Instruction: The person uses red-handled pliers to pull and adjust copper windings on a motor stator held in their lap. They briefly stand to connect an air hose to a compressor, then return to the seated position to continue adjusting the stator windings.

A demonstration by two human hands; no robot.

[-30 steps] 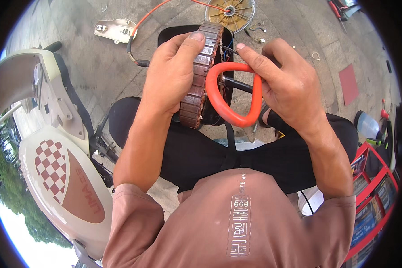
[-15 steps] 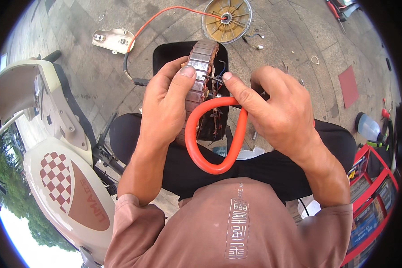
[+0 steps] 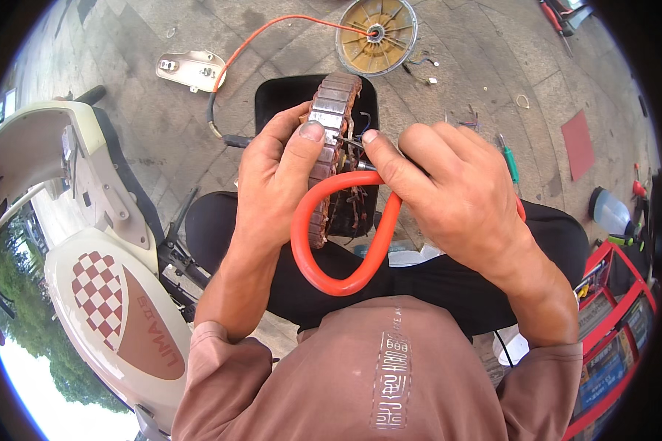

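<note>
One red loop [image 3: 301,239] had shifted across the near end of one ring [image 3: 336,99] since the earlier frame. The ring stood over one tray [image 3: 276,95], the left hand [image 3: 276,180] gripping its left edge; right of the ring, the right hand [image 3: 456,176] gripped the loop. Open paving [image 3: 478,66] and one round cover [image 3: 357,55] lay beyond.

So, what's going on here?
The person's left hand grips a metal ring with copper-coloured edges. The right hand holds a thick red loop, with a thin dark tip poking from under its thumb toward the ring. A black tray sits below, and a round yellowish hub lies on the ground beyond.
</note>
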